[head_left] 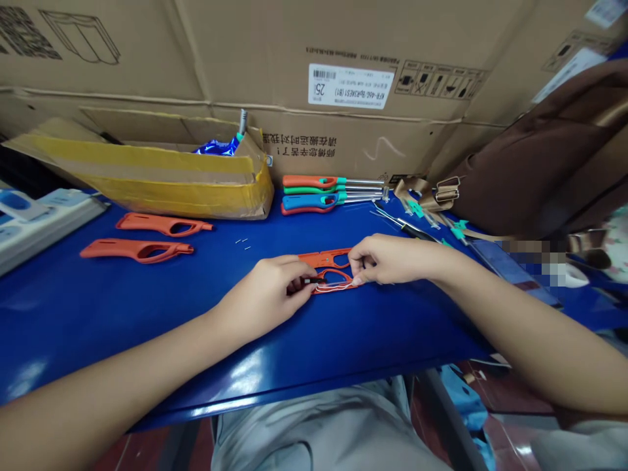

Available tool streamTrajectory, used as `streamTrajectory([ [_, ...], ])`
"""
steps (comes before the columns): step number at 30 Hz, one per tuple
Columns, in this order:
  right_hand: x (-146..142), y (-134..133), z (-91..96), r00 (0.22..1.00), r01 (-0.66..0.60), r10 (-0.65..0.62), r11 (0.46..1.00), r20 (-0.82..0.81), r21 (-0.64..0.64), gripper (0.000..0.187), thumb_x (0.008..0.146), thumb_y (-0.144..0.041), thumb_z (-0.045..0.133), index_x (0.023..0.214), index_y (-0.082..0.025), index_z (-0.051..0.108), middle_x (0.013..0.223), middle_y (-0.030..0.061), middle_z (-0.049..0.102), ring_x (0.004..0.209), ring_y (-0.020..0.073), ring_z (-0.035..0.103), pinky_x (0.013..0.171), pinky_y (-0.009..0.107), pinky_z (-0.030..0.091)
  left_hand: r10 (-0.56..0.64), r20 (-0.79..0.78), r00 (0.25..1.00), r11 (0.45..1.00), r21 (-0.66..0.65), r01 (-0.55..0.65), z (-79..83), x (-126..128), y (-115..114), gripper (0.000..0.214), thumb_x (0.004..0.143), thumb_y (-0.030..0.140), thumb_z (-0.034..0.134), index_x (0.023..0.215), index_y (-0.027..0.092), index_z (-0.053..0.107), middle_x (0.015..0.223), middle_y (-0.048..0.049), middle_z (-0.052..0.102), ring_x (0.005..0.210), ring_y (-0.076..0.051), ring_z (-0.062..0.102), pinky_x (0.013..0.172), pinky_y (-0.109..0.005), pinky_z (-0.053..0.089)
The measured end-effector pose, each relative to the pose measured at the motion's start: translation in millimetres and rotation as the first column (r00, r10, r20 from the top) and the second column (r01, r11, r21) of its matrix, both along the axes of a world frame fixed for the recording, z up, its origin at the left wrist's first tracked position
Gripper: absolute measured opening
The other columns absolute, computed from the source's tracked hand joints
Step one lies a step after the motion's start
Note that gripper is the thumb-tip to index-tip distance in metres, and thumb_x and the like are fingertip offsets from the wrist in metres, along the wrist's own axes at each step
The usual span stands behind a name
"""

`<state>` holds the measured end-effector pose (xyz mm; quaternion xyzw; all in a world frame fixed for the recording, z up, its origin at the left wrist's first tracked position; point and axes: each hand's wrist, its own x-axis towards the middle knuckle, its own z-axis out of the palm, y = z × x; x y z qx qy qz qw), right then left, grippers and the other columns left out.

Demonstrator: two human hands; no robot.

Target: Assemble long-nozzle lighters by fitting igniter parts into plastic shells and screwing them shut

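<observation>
Two orange lighter shell halves lie side by side in front of me; the far shell half [321, 259] is partly covered by my right hand. Over the near shell half [334, 288], my left hand [282, 288] pinches a small black part [316, 280] with a pale end. A thin white wire [338, 286] runs along this near half. At its right end, my right hand [375, 261] has its fingertips closed on the wire. Both palms hide part of what the fingers hold.
Two more orange shell halves [140, 249] lie at left, near small metal pins [244, 243]. Behind stand a taped cardboard box [181, 190] and stacked finished lighters [314, 203]. A screwdriver [407, 226], teal parts [417, 208] and a brown bag [520, 163] are at right. A power strip [53, 219] sits far left.
</observation>
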<state>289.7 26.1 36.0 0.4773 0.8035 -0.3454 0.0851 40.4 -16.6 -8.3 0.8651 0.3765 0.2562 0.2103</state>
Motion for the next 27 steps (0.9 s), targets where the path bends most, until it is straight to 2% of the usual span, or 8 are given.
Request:
streamTrajectory([
  [4,-1,-5,-1.0,0.996,0.067,-0.072,0.995,-0.06,-0.074,0.014,0.088,-0.028,0.069,0.083,-0.017,0.063,0.059,-0.0046,0.059,0.051,0.0119,0.061,0.051,0.022,0.04,-0.021,-0.032,0.999,0.997,0.075,0.024,0.7,-3,3,0.016,0.09,0.01,0.065,0.101,0.015,0.076,0.086,-0.0041,0.072,0.07,-0.014,0.067,0.065,-0.024,0.053],
  [6,2,-7,-4.7,0.988,0.079,-0.087,0.994,-0.125,-0.07,0.013,0.088,-0.03,0.068,0.088,-0.018,0.063,0.06,-0.0051,0.058,0.05,0.0115,0.059,0.051,0.022,0.04,-0.055,-0.044,0.998,0.991,0.118,0.06,0.1,-5,5,0.016,0.092,0.01,0.063,0.099,0.016,0.077,0.09,-0.005,0.074,0.079,-0.017,0.07,0.073,-0.026,0.055],
  [9,6,-9,-10.3,0.974,-0.009,0.027,0.997,-0.227,0.079,0.014,0.088,-0.029,0.068,0.094,-0.017,0.064,0.07,-0.0027,0.062,0.054,0.0098,0.053,0.054,0.022,0.038,-0.074,-0.048,0.996,0.984,0.161,0.081,-0.5,-6,6,0.017,0.094,0.01,0.061,0.099,0.017,0.076,0.092,-0.0052,0.075,0.085,-0.019,0.071,0.079,-0.028,0.056],
  [13,8,-15,-10.8,0.942,-0.139,0.229,0.932,-0.244,0.334,0.015,0.086,-0.014,0.063,0.1,-0.018,0.066,0.095,0.0031,0.067,0.066,0.0104,0.053,0.063,0.024,0.041,-0.022,-0.03,0.999,0.987,0.16,0.026,2.3,-7,6,0.015,0.095,0.014,0.061,0.099,0.015,0.075,0.093,-0.0058,0.074,0.081,-0.018,0.07,0.074,-0.027,0.055],
  [16,5,-22,-9.2,0.942,-0.185,0.278,0.897,-0.188,0.402,0.018,0.086,-0.012,0.062,0.102,-0.018,0.066,0.102,0.0042,0.066,0.073,0.0122,0.056,0.067,0.025,0.041,0.013,-0.003,1.0,0.994,0.106,-0.013,7.0,-6,4,0.015,0.094,0.017,0.061,0.098,0.016,0.076,0.088,-0.0043,0.073,0.073,-0.015,0.068,0.067,-0.024,0.052],
  [20,1,-27,-14.0,0.954,-0.2,0.28,0.86,-0.108,0.47,0.012,0.093,-0.022,0.063,0.104,-0.019,0.066,0.103,0.0048,0.067,0.079,0.0157,0.06,0.068,0.027,0.041,0.062,0.069,0.996,0.998,0.008,-0.063,10.1,-2,2,0.016,0.094,0.023,0.062,0.091,0.017,0.077,0.082,-0.0024,0.075,0.065,-0.013,0.065,0.062,-0.024,0.051],
  [25,0,-27,-21.7,0.942,-0.232,0.321,0.829,-0.094,0.509,0.013,0.097,-0.024,0.059,0.104,-0.019,0.069,0.107,0.0059,0.069,0.088,0.0192,0.065,0.072,0.029,0.043,0.182,0.232,0.955,0.959,-0.256,-0.121,4.5,1,1,0.018,0.091,0.03,0.068,0.1,0.017,0.077,0.086,-0.0027,0.079,0.072,-0.016,0.073,0.069,-0.027,0.058],
  [27,0,-27,-22.2,0.941,-0.236,0.325,0.83,-0.095,0.506,0.014,0.098,-0.023,0.057,0.103,-0.019,0.07,0.106,0.0064,0.068,0.09,0.0196,0.065,0.074,0.03,0.044,0.213,0.264,0.941,0.942,-0.31,-0.126,3.0,2,1,0.02,0.089,0.032,0.07,0.102,0.018,0.077,0.087,-0.0028,0.08,0.074,-0.017,0.074,0.07,-0.028,0.06],
])
